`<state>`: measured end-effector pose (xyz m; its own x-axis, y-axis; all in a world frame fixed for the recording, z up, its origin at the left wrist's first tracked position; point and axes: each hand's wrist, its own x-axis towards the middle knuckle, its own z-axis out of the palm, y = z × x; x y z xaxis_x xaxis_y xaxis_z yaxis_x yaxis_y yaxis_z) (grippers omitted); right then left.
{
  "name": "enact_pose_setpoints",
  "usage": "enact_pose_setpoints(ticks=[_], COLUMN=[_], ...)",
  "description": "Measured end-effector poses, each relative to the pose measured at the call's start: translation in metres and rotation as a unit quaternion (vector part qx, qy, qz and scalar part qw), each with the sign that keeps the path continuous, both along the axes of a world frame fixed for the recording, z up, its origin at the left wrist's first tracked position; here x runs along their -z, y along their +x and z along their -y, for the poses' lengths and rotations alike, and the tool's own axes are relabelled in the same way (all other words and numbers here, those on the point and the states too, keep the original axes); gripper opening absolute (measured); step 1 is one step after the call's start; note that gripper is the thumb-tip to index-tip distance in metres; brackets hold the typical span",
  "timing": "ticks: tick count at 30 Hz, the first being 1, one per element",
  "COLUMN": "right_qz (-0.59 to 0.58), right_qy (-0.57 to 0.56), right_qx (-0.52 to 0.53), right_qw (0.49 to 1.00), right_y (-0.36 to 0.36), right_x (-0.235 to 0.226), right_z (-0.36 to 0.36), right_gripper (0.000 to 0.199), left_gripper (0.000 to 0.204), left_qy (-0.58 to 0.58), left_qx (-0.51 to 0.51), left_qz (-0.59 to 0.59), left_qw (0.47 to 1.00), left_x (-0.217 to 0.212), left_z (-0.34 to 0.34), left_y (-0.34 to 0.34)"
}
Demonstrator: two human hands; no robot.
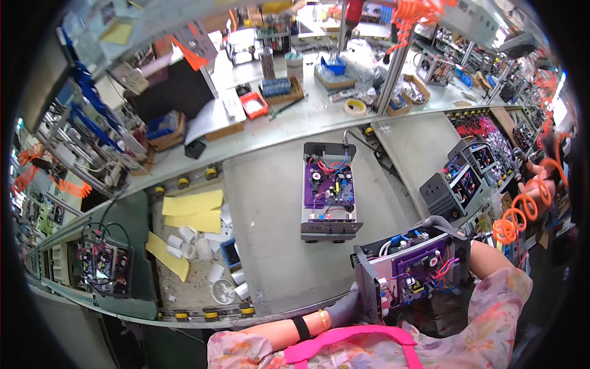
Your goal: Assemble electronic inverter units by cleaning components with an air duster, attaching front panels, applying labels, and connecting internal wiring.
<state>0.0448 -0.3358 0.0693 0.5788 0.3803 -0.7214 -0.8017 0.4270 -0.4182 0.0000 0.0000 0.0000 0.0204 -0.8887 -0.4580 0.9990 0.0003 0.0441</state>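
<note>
An open electronics chassis [407, 273] with a purple circuit board, red, blue and white wires and dark end panels is tilted up at the table's near right edge. My left hand [344, 307], in a grey glove, grips its left end panel; those fingers are partly hidden. Over the far right corner of the same chassis curl the gloved fingers of my right hand [440, 224]. A second open chassis [329, 190] of the same kind lies flat on the grey work board, with a cable plugged into its far panel.
To the right stand more open chassis [452, 187], near a co-worker's hands [522, 166]. At left are yellow sheets [193, 209], white rolls [184, 240] and a further circuit unit [104, 267]. A red tray [253, 105] and tape roll [355, 107] sit on the back shelf. Orange coiled hoses [516, 215] hang right.
</note>
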Motion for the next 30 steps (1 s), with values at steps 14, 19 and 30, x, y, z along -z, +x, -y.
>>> enact_pose_setpoints(ticks=[14, 19, 30], right_qz=[0.071, 0.072, 0.272], right_qy=[-0.133, -0.096, -0.083], right_qx=[0.022, 0.040, 0.087], right_qw=[0.988, 0.992, 0.955], right_y=[0.061, 0.056, 0.006], right_x=[0.102, 0.098, 0.115], right_z=[0.021, 0.023, 0.024], right_gripper=[0.046, 0.043, 0.047], left_gripper=[0.038, 0.037, 0.056], left_qy=[0.153, 0.161, 0.235], left_qx=[-0.021, -0.067, -0.058], left_qz=[0.550, 0.560, 0.566], left_qw=[0.821, 0.810, 0.788], left_x=[0.102, 0.086, 0.113], left_z=[-0.015, -0.011, -0.012], left_y=[-0.004, -0.004, -0.035])
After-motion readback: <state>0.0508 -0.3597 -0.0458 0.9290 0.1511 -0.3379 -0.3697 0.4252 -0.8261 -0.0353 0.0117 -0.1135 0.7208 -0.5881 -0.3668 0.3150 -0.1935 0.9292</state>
